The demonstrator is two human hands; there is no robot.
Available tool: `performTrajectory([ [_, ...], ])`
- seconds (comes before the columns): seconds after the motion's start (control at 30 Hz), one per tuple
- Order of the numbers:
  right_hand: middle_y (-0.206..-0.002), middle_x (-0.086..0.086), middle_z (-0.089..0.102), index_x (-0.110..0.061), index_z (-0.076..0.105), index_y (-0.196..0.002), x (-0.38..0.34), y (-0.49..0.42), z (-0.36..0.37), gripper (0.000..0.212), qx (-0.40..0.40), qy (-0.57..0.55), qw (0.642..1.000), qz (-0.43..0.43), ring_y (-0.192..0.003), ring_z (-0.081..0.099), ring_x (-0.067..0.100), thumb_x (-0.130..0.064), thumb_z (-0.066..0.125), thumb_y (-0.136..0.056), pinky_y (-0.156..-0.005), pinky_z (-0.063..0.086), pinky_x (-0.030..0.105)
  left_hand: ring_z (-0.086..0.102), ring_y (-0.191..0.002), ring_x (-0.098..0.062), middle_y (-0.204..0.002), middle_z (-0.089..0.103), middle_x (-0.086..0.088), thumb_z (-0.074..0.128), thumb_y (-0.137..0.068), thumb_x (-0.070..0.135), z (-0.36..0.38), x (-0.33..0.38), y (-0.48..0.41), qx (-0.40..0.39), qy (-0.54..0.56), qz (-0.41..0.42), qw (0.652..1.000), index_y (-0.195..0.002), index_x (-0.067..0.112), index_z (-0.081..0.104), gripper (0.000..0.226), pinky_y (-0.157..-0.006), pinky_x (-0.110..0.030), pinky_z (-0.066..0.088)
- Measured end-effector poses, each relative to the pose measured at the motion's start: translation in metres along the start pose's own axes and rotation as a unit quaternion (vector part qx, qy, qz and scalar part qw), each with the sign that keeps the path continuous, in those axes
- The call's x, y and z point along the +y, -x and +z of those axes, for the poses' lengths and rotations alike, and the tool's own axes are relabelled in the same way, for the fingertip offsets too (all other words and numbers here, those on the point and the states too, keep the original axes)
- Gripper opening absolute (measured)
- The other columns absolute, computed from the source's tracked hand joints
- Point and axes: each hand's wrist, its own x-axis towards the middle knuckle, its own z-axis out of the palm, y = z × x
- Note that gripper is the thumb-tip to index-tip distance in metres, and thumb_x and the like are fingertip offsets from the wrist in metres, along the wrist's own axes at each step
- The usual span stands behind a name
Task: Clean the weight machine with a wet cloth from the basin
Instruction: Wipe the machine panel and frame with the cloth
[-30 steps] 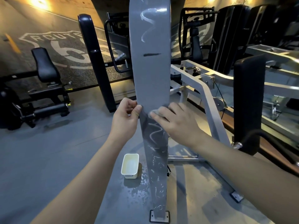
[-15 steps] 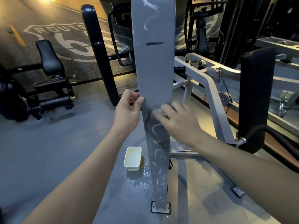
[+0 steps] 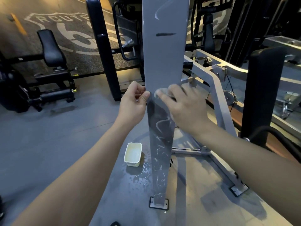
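- My left hand (image 3: 132, 103) is clenched round the left edge of the weight machine's upright post (image 3: 164, 62), thumb on the front face, steadying it.
- My right hand (image 3: 184, 108) lies flat, fingers fairly straight, pressing the cloth (image 3: 160, 92) against the post's front at mid-height.
- The cloth is blurred and mostly under the fingers, so I can't be sure how it's folded.
- Progress, my read: about halfway on this post. Below the hands the face is darker, wet-looking and streaky down to the base plate (image 3: 158, 203).
- Above the hands it looks dry, with a black mark (image 3: 165, 34) and a white squiggle (image 3: 160, 10) not yet wiped.
- Left to do, I'd say: the upper post, then the sloping grey frame (image 3: 218, 98) and the rest of the machine.
- The basin (image 3: 132, 154) sits on the floor (image 3: 48, 144) just left of the post's foot, with a puddle (image 3: 143, 175) of splashes beside it. It's near enough for re-wetting, but easy to kick.
- Around: a black padded seat (image 3: 52, 48) far left and a tall black pad (image 3: 262, 88) at right, near my right arm.
- Nothing blocks the post's front, though the frame behind crowds the right side.
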Motion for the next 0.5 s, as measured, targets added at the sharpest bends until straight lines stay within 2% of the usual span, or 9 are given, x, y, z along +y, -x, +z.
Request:
performTrajectory([
  [0.1, -0.092, 0.008, 0.060, -0.011, 0.070, -0.122, -0.016, 0.024, 0.014, 0.030, -0.016, -0.016, 1.000, -0.008, -0.075, 0.051, 0.030, -0.010, 0.048, -0.102, -0.060, 0.039, 0.038, 0.065, -0.088, -0.029, -0.085, 0.065, 0.007, 0.062, -0.098, 0.026, 0.000, 0.002, 0.004, -0.001, 0.023, -0.005, 1.000, -0.084, 0.040, 0.052, 0.022, -0.083, -0.056, 0.058],
  [0.2, -0.089, 0.004, 0.060, -0.016, 0.073, -0.114, -0.036, 0.062, 0.026, 0.028, -0.096, -0.020, 0.994, -0.058, -0.070, 0.053, 0.029, -0.011, 0.049, -0.101, -0.057, 0.040, 0.037, 0.069, -0.098, -0.025, -0.099, 0.073, 0.002, 0.062, -0.102, 0.019, -0.006, 0.000, 0.010, -0.012, 0.074, -0.022, 0.997, -0.101, 0.025, 0.068, 0.009, -0.084, -0.042, 0.061],
  [0.23, -0.089, 0.003, 0.059, -0.018, 0.074, -0.111, -0.035, 0.062, 0.024, 0.028, -0.113, -0.019, 0.991, -0.065, -0.071, 0.053, 0.028, -0.013, 0.050, -0.099, -0.059, 0.037, 0.037, 0.070, -0.100, -0.021, -0.103, 0.075, 0.003, 0.060, -0.103, 0.016, -0.009, -0.002, 0.013, -0.010, 0.079, -0.029, 0.996, -0.108, 0.020, 0.071, 0.013, -0.084, -0.036, 0.061],
  [0.3, -0.088, 0.003, 0.056, -0.020, 0.073, -0.109, -0.027, 0.040, 0.011, 0.025, -0.101, -0.004, 0.994, -0.050, -0.073, 0.052, 0.028, -0.014, 0.053, -0.095, -0.061, 0.033, 0.037, 0.070, -0.098, -0.012, -0.104, 0.074, 0.001, 0.054, -0.104, 0.009, -0.013, -0.009, 0.022, 0.000, 0.074, -0.060, 0.995, -0.115, 0.013, 0.072, 0.022, -0.083, -0.027, 0.059],
  [0.4, -0.089, 0.006, 0.057, -0.018, 0.071, -0.117, -0.009, 0.000, -0.002, 0.039, -0.017, 0.006, 0.999, 0.030, -0.073, 0.051, 0.028, -0.001, 0.051, -0.088, -0.061, 0.031, 0.036, 0.069, -0.091, -0.007, -0.097, 0.072, 0.001, 0.049, -0.100, 0.000, -0.012, -0.022, 0.033, 0.020, 0.067, -0.127, 0.989, -0.111, 0.011, 0.072, 0.028, -0.083, -0.025, 0.059],
  [0.5, -0.092, 0.006, 0.058, -0.013, 0.070, -0.120, -0.021, 0.008, 0.011, 0.033, -0.012, 0.014, 1.000, 0.005, -0.073, 0.050, 0.028, -0.001, 0.053, -0.094, -0.061, 0.032, 0.037, 0.067, -0.086, -0.007, -0.093, 0.070, 0.000, 0.046, -0.096, -0.004, -0.008, -0.031, 0.039, 0.024, 0.070, -0.155, 0.985, -0.106, 0.011, 0.072, 0.032, -0.079, -0.024, 0.058],
])
